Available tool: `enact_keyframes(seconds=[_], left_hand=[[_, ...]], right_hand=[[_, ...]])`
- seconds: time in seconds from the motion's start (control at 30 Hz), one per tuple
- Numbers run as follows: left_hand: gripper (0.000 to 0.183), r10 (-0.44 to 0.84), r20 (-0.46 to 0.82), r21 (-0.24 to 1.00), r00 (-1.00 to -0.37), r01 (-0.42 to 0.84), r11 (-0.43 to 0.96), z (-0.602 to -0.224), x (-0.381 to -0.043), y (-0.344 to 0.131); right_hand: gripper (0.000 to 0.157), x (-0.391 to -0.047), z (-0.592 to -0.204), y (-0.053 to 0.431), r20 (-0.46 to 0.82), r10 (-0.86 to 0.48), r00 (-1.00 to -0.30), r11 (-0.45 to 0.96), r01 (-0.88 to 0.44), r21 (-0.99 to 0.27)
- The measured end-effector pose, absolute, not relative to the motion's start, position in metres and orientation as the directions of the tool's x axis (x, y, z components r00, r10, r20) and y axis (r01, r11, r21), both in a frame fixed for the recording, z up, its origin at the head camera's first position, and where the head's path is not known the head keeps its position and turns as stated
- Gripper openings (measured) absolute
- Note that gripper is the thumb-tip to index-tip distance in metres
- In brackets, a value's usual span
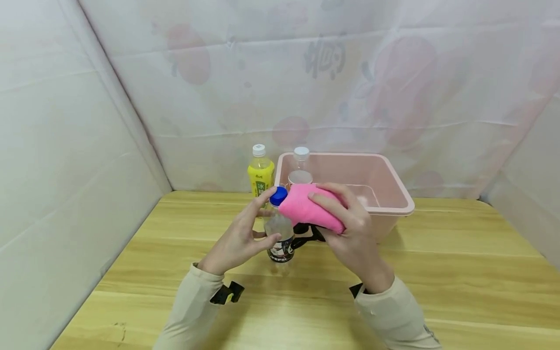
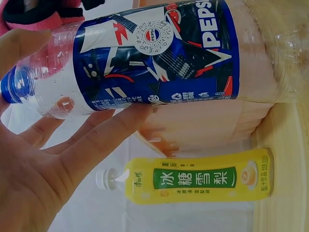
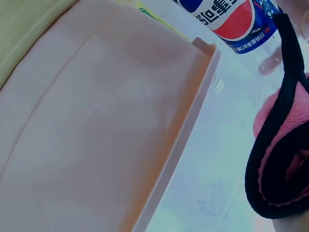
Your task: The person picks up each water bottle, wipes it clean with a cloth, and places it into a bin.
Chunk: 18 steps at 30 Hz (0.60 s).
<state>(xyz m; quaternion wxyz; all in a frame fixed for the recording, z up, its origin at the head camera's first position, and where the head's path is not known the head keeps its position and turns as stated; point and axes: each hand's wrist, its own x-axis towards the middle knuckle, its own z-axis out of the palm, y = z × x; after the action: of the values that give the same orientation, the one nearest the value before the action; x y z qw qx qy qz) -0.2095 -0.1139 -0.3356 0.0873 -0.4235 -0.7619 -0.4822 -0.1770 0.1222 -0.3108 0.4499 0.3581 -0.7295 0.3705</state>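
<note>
An upright, clear Pepsi bottle (image 1: 280,247) with a blue cap (image 1: 278,196) and a dark blue label (image 2: 159,58) stands on the wooden table. My left hand (image 1: 238,238) curves around its upper part, the thumb on the near side and a finger up by the cap. In my right hand (image 1: 356,233) I grip a folded pink cloth (image 1: 308,206) with black edging (image 3: 258,169). The cloth lies right against the bottle's shoulder and neck, overlapping it in the head view. Part of the label is hidden behind the black edging in the head view.
Behind my hands stands a pink plastic basin (image 1: 393,182). Inside or behind its left rim shows a white-capped clear bottle (image 1: 301,167). A yellow drink bottle (image 1: 261,172) with a white cap stands left of the basin. Printed cloth walls (image 1: 245,87) surround the table (image 1: 459,272).
</note>
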Motion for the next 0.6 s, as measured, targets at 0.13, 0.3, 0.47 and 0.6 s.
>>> enact_keyframes(seconds=[0.13,0.3,0.47,0.6], left_hand=[[0.089,0.562,0.535,0.667,-0.63,0.724,0.175,-0.336,-0.209,-0.113],[0.089,0.558,0.538,0.67,-0.632,0.722,0.172,-0.336,-0.209,-0.113],[0.09,0.551,0.539,0.666,-0.637,0.723,0.183,-0.336,-0.209,-0.113],[0.09,0.549,0.534,0.666,-0.642,0.72,0.195,-0.335,-0.209,-0.113]], right_hand=[[0.045,-0.177,-0.311,0.123,0.909,-0.229,-0.349,0.491,-0.848,-0.202],[0.046,-0.175,-0.31,0.126,0.854,-0.331,-0.402,0.552,-0.816,-0.17],[0.05,-0.173,-0.309,0.13,0.791,-0.424,-0.441,0.6,-0.791,-0.119],[0.046,-0.17,-0.309,0.134,0.713,-0.509,-0.483,0.626,-0.776,-0.079]])
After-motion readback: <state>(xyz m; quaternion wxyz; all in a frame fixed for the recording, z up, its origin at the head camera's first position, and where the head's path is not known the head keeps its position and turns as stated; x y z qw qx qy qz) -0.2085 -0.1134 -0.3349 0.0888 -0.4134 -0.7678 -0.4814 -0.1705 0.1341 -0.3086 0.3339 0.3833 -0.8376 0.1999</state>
